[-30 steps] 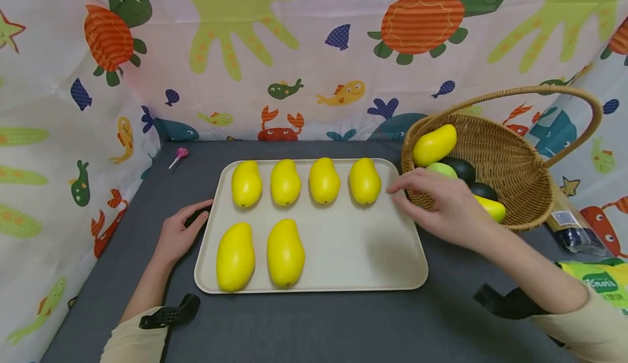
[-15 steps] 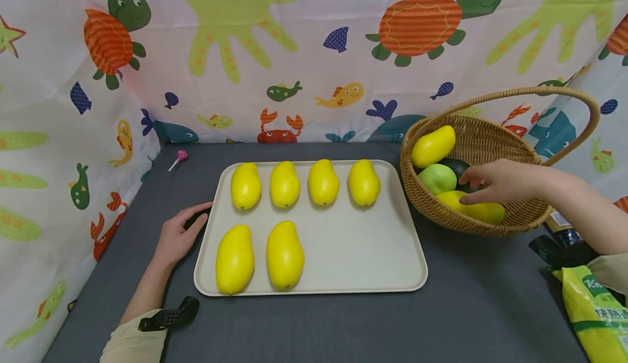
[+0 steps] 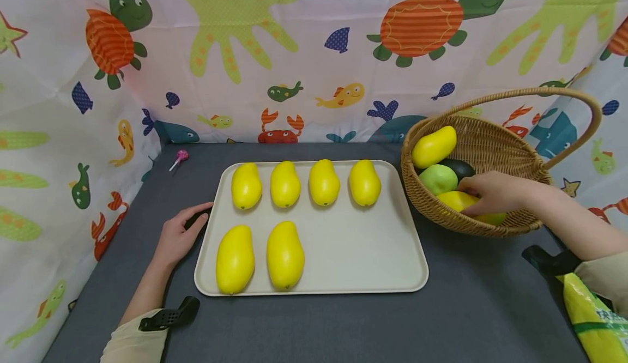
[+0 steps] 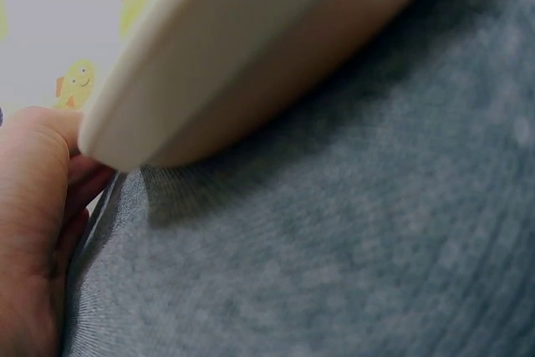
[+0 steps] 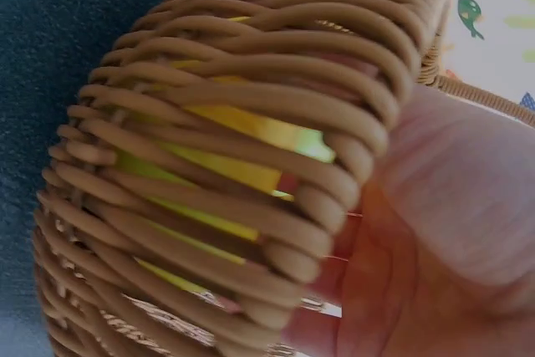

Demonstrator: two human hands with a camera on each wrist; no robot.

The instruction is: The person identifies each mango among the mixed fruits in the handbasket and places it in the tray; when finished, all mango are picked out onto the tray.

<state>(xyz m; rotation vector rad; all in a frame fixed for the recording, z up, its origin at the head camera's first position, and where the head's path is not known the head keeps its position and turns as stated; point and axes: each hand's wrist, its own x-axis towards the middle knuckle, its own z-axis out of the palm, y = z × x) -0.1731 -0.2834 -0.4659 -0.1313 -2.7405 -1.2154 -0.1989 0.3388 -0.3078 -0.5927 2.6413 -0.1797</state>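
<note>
My right hand (image 3: 497,191) reaches into the wicker basket (image 3: 520,150) and grips a yellow mango (image 3: 456,200), thumb on its near side and fingers curled over its far side. Through the weave in the right wrist view, yellow skin of that mango (image 5: 226,169) shows beside the hand. A green apple (image 3: 438,179), a dark avocado (image 3: 460,168) and another mango (image 3: 434,146) lie in the basket. My left hand (image 3: 180,235) rests on the table with relaxed fingers at the left rim of the beige tray (image 3: 353,243). Several yellow mangoes (image 3: 285,255) lie on the tray in two rows.
The basket's tall handle (image 3: 589,109) arches over its right side. A yellow-green packet (image 3: 589,308) lies at the right front, under the right sleeve. A pink lollipop (image 3: 181,156) lies at the back left. A patterned cloth (image 3: 314,47) hangs behind the dark table.
My right hand has moved from the tray's right edge into the basket, and its fingers have closed round a mango there. The left hand and tray have stayed put.
</note>
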